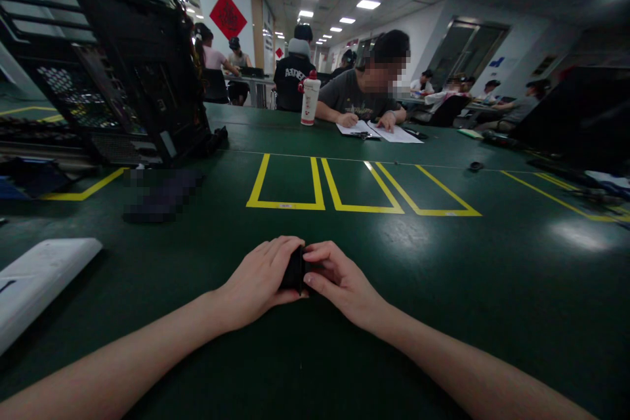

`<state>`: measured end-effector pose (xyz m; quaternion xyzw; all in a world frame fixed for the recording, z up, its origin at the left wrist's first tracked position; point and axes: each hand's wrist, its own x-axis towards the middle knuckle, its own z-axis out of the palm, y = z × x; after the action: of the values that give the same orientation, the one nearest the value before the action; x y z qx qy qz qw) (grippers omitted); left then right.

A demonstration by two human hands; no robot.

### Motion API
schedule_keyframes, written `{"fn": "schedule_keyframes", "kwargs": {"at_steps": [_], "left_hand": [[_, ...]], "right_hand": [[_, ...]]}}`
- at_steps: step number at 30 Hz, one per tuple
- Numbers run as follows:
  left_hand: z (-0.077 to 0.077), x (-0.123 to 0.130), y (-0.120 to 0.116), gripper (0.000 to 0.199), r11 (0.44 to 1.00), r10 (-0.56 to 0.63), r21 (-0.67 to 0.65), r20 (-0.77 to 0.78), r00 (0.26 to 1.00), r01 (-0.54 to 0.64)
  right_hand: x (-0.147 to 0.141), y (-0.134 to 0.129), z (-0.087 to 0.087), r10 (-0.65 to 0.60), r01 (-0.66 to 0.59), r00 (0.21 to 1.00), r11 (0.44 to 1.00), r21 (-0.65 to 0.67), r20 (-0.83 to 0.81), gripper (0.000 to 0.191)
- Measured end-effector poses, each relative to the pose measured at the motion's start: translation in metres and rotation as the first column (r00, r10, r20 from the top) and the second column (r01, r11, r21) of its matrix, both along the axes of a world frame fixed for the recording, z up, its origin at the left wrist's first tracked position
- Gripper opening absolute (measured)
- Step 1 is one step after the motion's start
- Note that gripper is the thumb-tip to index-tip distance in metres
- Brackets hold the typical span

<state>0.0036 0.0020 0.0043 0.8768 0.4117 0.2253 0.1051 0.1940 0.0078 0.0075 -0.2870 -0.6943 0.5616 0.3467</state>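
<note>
A small black object (293, 272) with a flat, upright right face is held just above or on the green table; its kind cannot be made out. My left hand (263, 275) is wrapped over it from the left, fingers across the top and thumb underneath, hiding most of it. From the right, my right hand (342, 285) is closed with curled fingers, its fingertips and thumb at the object's right edge. Beyond both hands, yellow tape outlines (285, 205) mark the green table (315, 367).
An open black computer case (123, 59) stands at the left, with a white box-like thing (44, 282) nearer me. Across the table a person (364, 88) bends over papers (398, 133) beside a white cup (310, 102). A dark monitor (585, 111) is at the right.
</note>
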Motion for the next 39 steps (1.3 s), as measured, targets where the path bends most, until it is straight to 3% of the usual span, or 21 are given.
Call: {"fn": "schedule_keyframes", "kwargs": {"at_steps": [6, 15, 19, 24, 31, 36, 39], "left_hand": [[-0.001, 0.000, 0.000, 0.061, 1.000, 0.006, 0.017, 0.012, 1.000, -0.007], [0.008, 0.001, -0.002, 0.059, 1.000, -0.010, -0.014, -0.033, 0.999, 0.009], [0.005, 0.001, -0.001, 0.058, 1.000, -0.005, -0.007, -0.025, 1.000, 0.005], [0.000, 0.000, 0.000, 0.061, 1.000, 0.005, 0.000, -0.012, 1.000, -0.005], [0.000, 0.001, 0.000, 0.063, 1.000, 0.009, 0.003, -0.028, 1.000, -0.009], [-0.004, 0.001, 0.002, 0.062, 1.000, 0.013, 0.005, -0.021, 1.000, -0.013], [-0.005, 0.000, 0.002, 0.062, 1.000, 0.013, 0.009, -0.017, 1.000, -0.013]], "right_hand": [[0.000, 0.000, 0.005, 0.001, 0.002, 0.999, 0.998, -0.059, 0.049, 0.034], [0.002, -0.001, 0.001, 0.025, -0.025, 1.000, 1.000, 0.004, 0.006, 0.027], [0.001, 0.000, 0.001, 0.005, -0.005, 1.000, 1.000, -0.014, 0.011, 0.019], [0.001, 0.000, 0.006, -0.002, 0.005, 0.997, 0.999, -0.037, 0.079, 0.034], [0.002, 0.000, -0.002, 0.034, -0.035, 0.999, 0.997, 0.069, 0.009, 0.035], [0.001, 0.000, -0.003, 0.016, -0.017, 1.000, 1.000, 0.017, 0.015, 0.023], [0.001, 0.000, 0.000, 0.013, -0.013, 0.999, 1.000, -0.008, 0.036, 0.030]]}}
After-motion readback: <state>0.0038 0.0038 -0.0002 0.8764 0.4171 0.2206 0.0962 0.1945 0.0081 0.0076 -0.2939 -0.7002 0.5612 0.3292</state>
